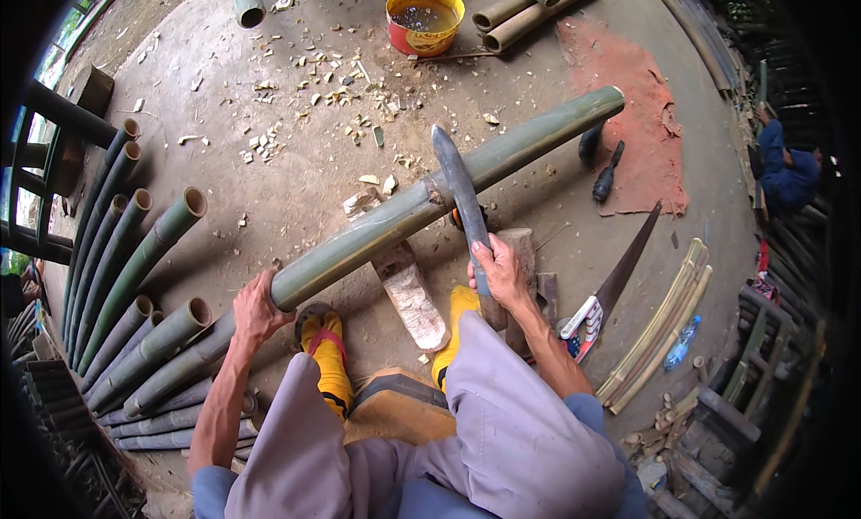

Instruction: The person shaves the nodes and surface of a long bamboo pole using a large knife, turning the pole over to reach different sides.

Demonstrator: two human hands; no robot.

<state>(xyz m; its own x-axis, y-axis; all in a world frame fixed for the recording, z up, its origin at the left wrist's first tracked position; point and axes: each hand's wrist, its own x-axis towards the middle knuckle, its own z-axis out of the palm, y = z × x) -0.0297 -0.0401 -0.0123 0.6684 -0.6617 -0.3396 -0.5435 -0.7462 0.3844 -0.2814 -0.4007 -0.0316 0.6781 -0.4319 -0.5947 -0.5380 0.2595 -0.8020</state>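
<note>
A thick green bamboo pole (359, 241) slants from my left hand up to the far right, crossing above a pale, rough-hewn wood block (413, 304). The fingers of my left hand (258, 309) are wrapped round the pole's near end. My right hand (500, 272) is closed round the lower part of a machete (460, 183), whose dark blade points away from me. That blade crosses over the pole beside a node; whether the two touch, I cannot tell. Yellow footwear (330, 362) shows on my feet on either side of the block.
Several bamboo poles (148, 254) lie fanned out at left. Toward the right are a handsaw (619, 272), bamboo strips (659, 326), a water bottle (683, 343) and a red mat (632, 115). A bucket (426, 43) stands beyond scattered chips. Another person (787, 174) sits at far right.
</note>
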